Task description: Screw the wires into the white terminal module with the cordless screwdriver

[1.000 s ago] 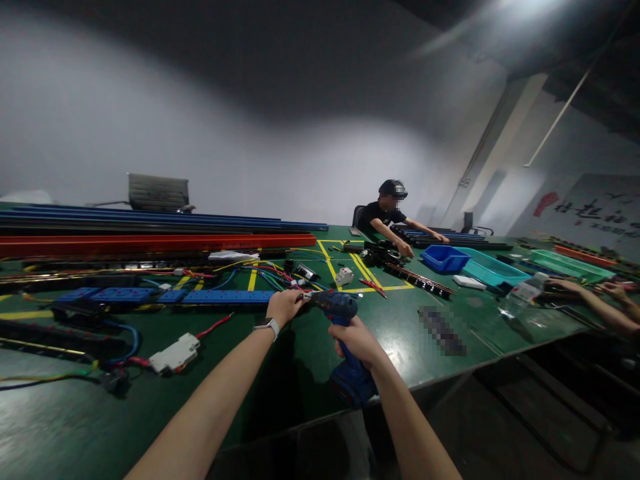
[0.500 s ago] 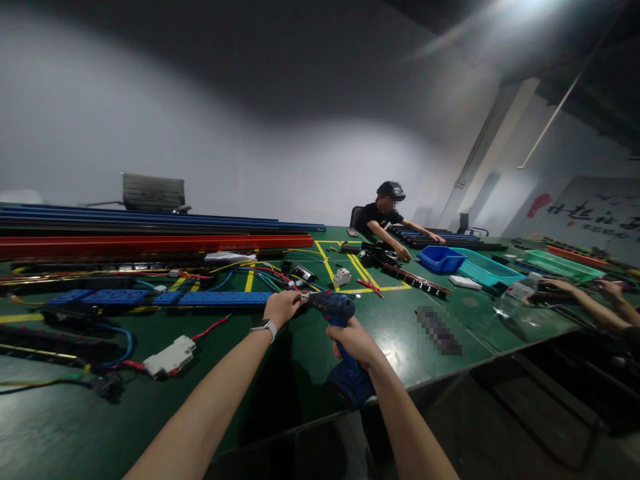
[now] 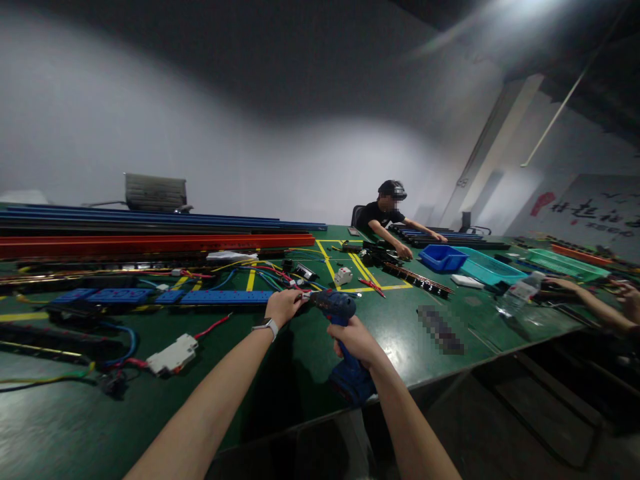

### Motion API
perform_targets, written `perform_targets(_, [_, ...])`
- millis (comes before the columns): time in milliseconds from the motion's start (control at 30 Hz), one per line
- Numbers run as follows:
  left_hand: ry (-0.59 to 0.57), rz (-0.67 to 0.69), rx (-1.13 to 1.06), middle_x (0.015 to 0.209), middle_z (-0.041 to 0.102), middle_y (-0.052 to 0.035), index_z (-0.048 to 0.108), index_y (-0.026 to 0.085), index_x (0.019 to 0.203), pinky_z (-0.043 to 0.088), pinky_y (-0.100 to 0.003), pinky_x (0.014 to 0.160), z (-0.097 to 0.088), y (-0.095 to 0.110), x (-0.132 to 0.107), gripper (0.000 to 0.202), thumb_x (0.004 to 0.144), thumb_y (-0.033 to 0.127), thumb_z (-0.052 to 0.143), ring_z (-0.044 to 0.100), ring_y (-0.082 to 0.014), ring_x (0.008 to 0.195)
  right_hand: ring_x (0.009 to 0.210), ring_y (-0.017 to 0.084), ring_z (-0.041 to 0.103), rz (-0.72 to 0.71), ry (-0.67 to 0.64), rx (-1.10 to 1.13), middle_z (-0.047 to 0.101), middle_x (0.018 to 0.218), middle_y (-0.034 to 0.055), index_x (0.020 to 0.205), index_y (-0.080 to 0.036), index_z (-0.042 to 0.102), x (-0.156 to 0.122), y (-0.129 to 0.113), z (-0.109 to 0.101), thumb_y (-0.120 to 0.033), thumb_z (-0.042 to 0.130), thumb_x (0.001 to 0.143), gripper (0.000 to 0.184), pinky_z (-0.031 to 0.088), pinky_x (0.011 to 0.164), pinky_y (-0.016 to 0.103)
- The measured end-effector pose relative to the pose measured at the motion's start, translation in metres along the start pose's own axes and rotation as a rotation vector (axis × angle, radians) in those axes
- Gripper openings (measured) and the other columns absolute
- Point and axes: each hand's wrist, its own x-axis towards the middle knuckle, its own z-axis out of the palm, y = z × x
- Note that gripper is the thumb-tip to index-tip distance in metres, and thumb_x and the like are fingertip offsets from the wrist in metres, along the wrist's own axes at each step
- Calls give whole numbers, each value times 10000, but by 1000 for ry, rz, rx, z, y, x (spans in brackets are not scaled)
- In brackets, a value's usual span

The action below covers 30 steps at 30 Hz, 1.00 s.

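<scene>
My right hand is wrapped around the handle of a blue cordless drill, whose nose points left. At the right end of a long blue socket strip, my left hand is closed, thumb and fingers pinched together close to the drill's tip. What the left fingers pinch is too small to make out. Left of my left forearm lies a white circuit breaker with a red wire. Coloured wires run behind the strip, and another white breaker stands beyond the drill.
Orange rails and blue rails lie along the far left. A co-worker reaches over the table from behind. To the right are a blue bin, a turquoise basket, a plastic bottle and another person's arm.
The view has shifted very slightly. My hands and the drill hold the same pose. At the far right, the other person's hand has moved a little.
</scene>
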Motion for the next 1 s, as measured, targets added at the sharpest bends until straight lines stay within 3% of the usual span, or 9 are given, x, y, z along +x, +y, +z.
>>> perform_targets(1000, [-8, 3, -16, 1045, 753, -63, 728, 308, 1116, 410, -284, 810, 3, -2, 1, 381, 930, 558, 508, 659, -221, 1005, 375, 107, 490, -19, 5, 26, 489, 420, -88, 984, -169, 585, 3, 5, 0, -236, 602, 758, 236, 349, 411, 188])
